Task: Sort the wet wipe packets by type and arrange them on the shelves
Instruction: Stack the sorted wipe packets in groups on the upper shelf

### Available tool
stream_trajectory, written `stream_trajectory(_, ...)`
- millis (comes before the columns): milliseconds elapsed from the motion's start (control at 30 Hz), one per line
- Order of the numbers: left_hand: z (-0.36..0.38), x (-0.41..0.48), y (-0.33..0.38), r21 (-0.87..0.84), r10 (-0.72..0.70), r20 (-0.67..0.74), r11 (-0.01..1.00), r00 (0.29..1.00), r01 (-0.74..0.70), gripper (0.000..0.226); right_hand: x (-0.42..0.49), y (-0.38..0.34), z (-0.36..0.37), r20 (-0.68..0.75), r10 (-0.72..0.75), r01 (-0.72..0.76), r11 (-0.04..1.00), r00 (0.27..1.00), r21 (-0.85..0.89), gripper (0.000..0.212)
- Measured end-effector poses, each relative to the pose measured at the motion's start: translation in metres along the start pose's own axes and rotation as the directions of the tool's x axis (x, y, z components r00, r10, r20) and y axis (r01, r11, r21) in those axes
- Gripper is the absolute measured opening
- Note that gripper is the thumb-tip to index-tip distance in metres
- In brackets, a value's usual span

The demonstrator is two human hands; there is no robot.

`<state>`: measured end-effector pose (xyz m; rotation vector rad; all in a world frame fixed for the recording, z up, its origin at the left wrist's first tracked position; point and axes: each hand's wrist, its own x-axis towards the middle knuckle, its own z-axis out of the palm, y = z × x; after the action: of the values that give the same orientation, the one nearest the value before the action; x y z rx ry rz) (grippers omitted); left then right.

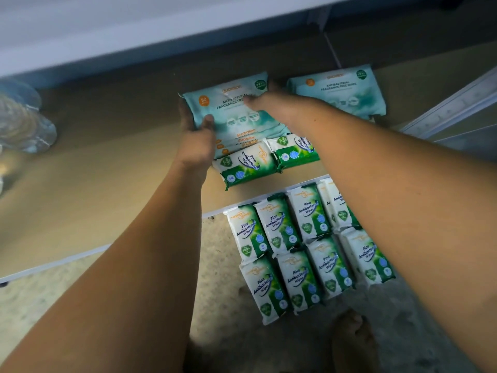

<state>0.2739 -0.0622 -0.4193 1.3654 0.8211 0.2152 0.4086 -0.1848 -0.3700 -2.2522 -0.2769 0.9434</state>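
Stacking of one type is the step in hand: both hands hold a teal packet (228, 106) over a teal stack (250, 135) on the brown shelf (107, 162). Left hand (197, 141) grips the packet's left edge, thumb across the front. Right hand (266, 100) grips its right side, fingers curled over the printed face. Whether the packet touches the stack beneath cannot be told.

A second teal packet (341, 90) lies flat to the right, apart from the stack. Two pine packets (243, 165) lie just in front of the stack, near the shelf's front edge. More pine packets (309, 246) lie in two rows on the floor (217, 265) below, so in my judgement the task is far from finished.

Next move calls for squaring the held packet to the stack's edges and setting it flat, since soft packs slide easily.

Shelf surface is plain and dim under a white upper shelf (107, 28). A blurred clear plastic object (24, 122) sits at far left. Floor is pale and speckled
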Motion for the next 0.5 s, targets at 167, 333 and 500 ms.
stream_trajectory(167, 0.003, -0.010, 0.009, 0.008, 0.022, 0.051, 1.000, 0.998, -0.022, 0.065, 0.000, 0.014, 0.008, -0.078, -0.017, 0.033, 0.979, 0.997, 0.200, 0.081)
stream_trajectory(333, -0.005, -0.024, 0.028, 0.010, 0.101, 0.031, 0.995, 0.994, -0.101, 0.056, -0.029, 0.000, 0.015, -0.192, -0.123, 0.159, 0.970, 0.974, 0.184, 0.082)
stream_trajectory(500, -0.020, -0.067, 0.062, 0.113, 0.124, -0.057, 0.987, 0.991, -0.117, 0.034, -0.099, -0.029, 0.012, -0.264, -0.141, 0.204, 0.952, 0.954, 0.228, 0.069)
